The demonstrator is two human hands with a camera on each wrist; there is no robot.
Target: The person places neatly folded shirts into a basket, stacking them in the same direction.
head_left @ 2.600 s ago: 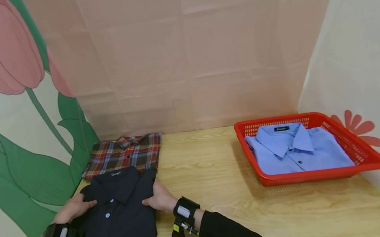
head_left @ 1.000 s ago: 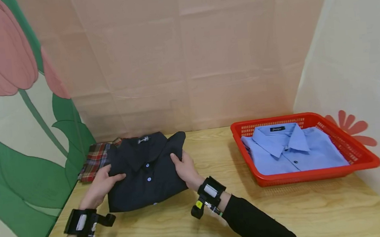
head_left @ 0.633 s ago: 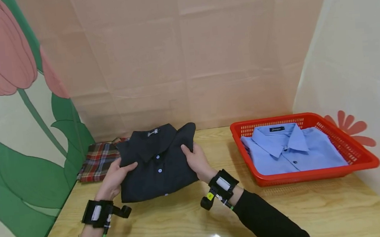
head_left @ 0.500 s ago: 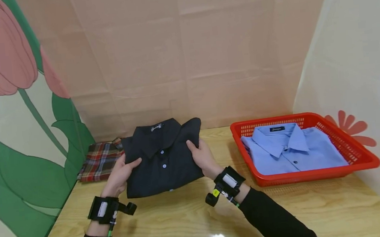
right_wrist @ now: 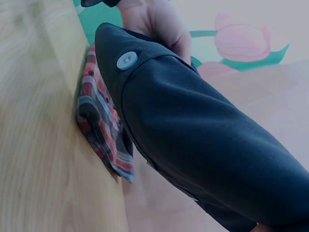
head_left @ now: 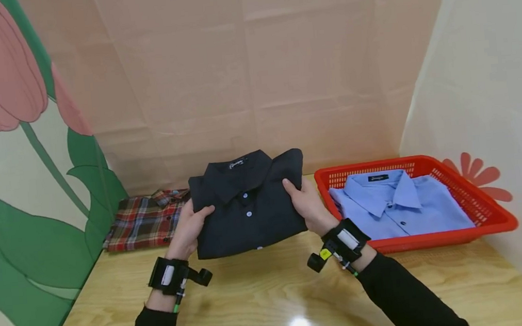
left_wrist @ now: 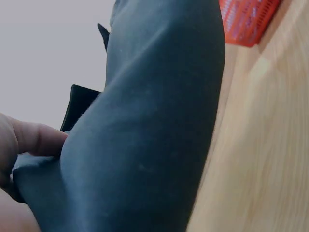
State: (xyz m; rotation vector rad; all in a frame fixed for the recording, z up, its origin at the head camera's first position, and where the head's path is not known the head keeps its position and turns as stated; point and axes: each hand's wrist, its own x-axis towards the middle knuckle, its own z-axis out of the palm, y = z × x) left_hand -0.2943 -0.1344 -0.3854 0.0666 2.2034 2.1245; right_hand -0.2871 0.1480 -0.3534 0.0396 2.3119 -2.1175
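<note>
Peach wall [head_left: 253, 70] behind wooden table [head_left: 245, 301]

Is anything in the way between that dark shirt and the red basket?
Only the right hand, which grips the side of the dark shirt nearest the red basket, and its wrist strap. Nothing else visible stands between them; a blue shirt lies in the basket.

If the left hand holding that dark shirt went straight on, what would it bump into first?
Beyond the held dark shirt, the left hand would probably meet the peach backdrop; depth is unclear.
</note>
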